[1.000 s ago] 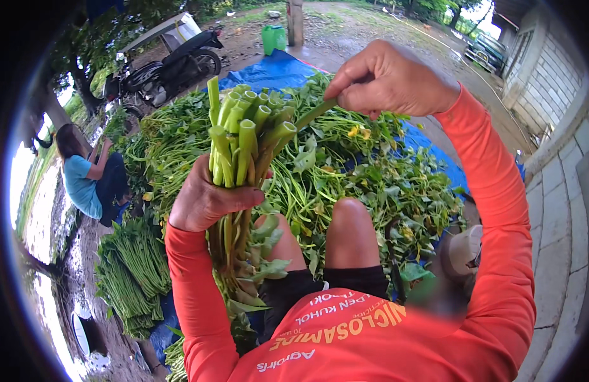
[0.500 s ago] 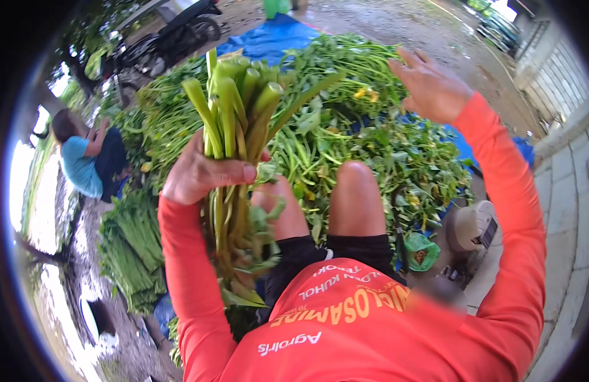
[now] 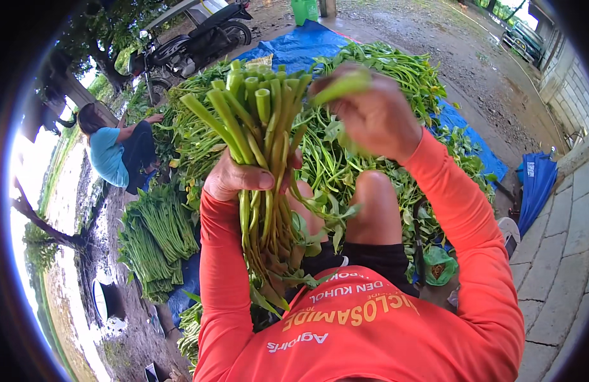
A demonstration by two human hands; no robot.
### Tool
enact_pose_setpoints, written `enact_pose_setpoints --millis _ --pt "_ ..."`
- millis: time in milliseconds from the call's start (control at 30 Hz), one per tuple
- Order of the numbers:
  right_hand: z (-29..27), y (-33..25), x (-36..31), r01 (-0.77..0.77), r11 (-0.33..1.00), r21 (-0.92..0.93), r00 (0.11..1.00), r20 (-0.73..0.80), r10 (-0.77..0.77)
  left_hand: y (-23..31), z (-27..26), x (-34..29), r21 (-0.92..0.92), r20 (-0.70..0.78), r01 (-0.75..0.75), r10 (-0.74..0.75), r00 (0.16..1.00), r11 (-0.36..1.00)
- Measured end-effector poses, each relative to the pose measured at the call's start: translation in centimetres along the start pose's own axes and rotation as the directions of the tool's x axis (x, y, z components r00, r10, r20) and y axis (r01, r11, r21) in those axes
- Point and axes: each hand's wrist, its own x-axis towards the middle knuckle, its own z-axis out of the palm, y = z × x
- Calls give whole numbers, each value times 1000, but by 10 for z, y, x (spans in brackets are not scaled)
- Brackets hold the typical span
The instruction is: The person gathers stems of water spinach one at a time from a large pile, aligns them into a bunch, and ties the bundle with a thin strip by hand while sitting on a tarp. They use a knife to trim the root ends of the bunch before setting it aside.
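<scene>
My left hand (image 3: 240, 178) is closed round a thick bunch of water spinach (image 3: 262, 146). Hollow cut stem ends point up and away from me, while the leafy ends hang over my lap. Just right of the stem tops, my right hand (image 3: 380, 114) is blurred by motion, its fingers curled on a green water spinach stem (image 3: 342, 87). Beyond my knees spreads a large heap of loose water spinach (image 3: 396, 73), some leaves yellowed.
Stacked bundles of water spinach (image 3: 157, 235) lie at the left, near a crouching person in a blue shirt (image 3: 108, 156). A blue tarp (image 3: 301, 44) shows under the heap. At the right are a green plastic bag (image 3: 439, 266), a folded blue umbrella (image 3: 536, 188) and a block ledge (image 3: 561, 248).
My right hand has come inward from the far right, from spread fingers to curled ones with a stem. The left hand still grips the bunch, which looks fuller. The view has shifted.
</scene>
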Motion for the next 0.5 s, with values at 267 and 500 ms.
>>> enact_pose_setpoints --millis 267,500 --pt "15 16 -26 -415 906 -79 905 -138 403 4 -3 0 -71 -90 -79 73 993 994" --pt "82 -17 -17 -463 459 758 791 119 601 1 -10 4 -12 -191 -104 100 976 995"
